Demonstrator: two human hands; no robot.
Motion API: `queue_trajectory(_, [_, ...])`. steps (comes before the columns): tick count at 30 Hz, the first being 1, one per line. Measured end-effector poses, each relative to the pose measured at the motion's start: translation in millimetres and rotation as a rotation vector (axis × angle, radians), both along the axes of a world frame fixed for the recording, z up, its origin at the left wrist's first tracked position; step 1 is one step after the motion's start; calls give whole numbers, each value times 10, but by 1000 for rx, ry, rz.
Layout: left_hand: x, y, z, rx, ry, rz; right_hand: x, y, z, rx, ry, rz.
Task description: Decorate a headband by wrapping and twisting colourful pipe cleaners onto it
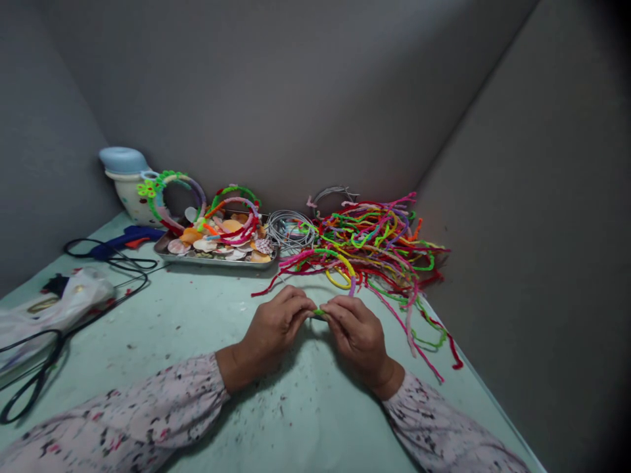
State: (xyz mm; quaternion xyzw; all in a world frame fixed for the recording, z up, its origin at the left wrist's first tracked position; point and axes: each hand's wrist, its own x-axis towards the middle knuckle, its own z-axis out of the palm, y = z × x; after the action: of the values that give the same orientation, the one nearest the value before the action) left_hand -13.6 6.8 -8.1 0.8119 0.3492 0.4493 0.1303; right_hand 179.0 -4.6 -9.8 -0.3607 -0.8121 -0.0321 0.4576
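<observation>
My left hand (276, 325) and my right hand (355, 332) meet at the middle of the pale green table (197, 368), fingers pinched together. Between the fingertips shows a small bit of green pipe cleaner (320, 311). A thin band, hard to make out, arches from my hands up toward the heap. Just beyond lies a tangled heap of coloured pipe cleaners (374, 243), with a yellow loop (339, 279) at its near edge.
A metal tray (217, 257) with shells and wrapped headbands stands at the back left, bare wire hoops (290, 230) beside it. A blue glue gun (125, 240) with black cable, a plastic bag (54, 309) and a white-and-blue jug (129, 180) sit left. Grey walls close in.
</observation>
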Motion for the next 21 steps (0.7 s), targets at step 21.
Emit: queue_trajectory(21, [23,-62,79,-53,15,-14,6,-17,-3,-20,52,37])
